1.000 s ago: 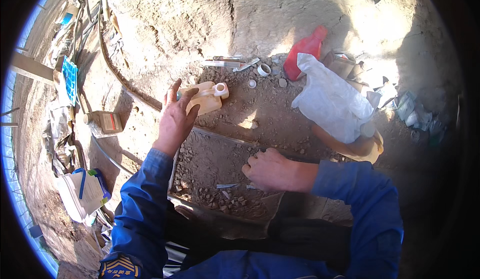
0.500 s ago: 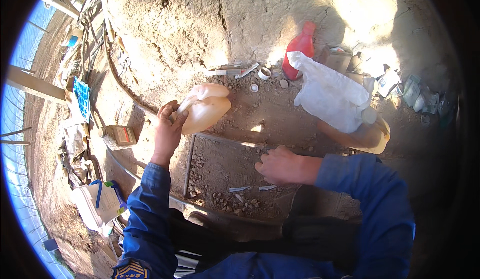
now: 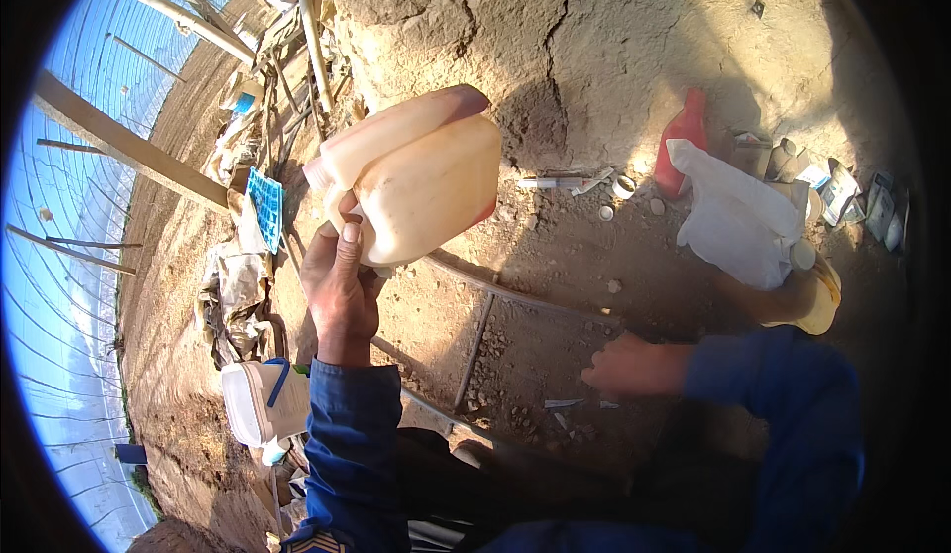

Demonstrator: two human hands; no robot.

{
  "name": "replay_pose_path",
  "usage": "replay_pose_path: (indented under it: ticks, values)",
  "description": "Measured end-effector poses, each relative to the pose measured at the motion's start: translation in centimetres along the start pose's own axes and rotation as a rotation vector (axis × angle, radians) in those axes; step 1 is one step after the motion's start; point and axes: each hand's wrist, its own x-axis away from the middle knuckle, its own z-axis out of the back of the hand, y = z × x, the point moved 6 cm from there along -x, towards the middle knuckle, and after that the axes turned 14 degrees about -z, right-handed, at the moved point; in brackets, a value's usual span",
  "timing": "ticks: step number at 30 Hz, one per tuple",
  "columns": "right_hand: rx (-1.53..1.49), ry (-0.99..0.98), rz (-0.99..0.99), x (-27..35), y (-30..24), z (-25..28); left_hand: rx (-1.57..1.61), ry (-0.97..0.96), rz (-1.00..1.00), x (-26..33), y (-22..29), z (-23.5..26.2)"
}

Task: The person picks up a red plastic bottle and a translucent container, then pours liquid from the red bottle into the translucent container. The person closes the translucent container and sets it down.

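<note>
In my left hand point(image 3: 340, 280) is a cloudy, off-white plastic jug point(image 3: 436, 191), held up and tilted, its ridged neck toward the left. The fingers and thumb close on its handle side, and reddish stains show at its corners. My right hand point(image 3: 634, 363) rests in shade low over the dirt, its fingers loosely curled and nothing visible in them. Ahead of that hand lie a white plastic bag point(image 3: 738, 216), a red bottle point(image 3: 682, 147) and a yellowish container point(image 3: 820, 297) partly in shadow.
A cracked earthen wall point(image 3: 614, 48) rises ahead. At its foot are a small white ring-shaped piece point(image 3: 623, 187) and paper scraps. A white bucket point(image 3: 263, 401) with a blue handle stands at the left, below a blue tray point(image 3: 264, 211). A thin pipe point(image 3: 525, 300) crosses the soil.
The jug has been raised and turned by my left hand, showing its broad side and neck. The whole view has shifted leftward. My right hand remains low over the ground.
</note>
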Motion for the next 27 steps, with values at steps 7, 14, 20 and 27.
replay_pose_path:
  ticks: [7, 14, 20, 27]
  values:
    - [-0.064, -0.019, 0.073, 0.7, 0.1, -1.6, 0.129, 0.064, -0.096, -0.4, 2.9, 2.5]
    - [0.003, -0.086, 0.045, 0.9, -0.4, -0.6, 0.157, 0.137, -0.092, -0.6, 3.1, 5.0]
    - [0.066, -0.028, 0.023, 0.8, -0.2, -1.5, 0.180, 0.261, -0.123, -0.7, 3.4, 5.6]
    - [0.120, -0.082, 0.003, 1.1, 0.1, -2.1, 0.228, 0.284, -0.141, -0.8, 4.0, 5.5]
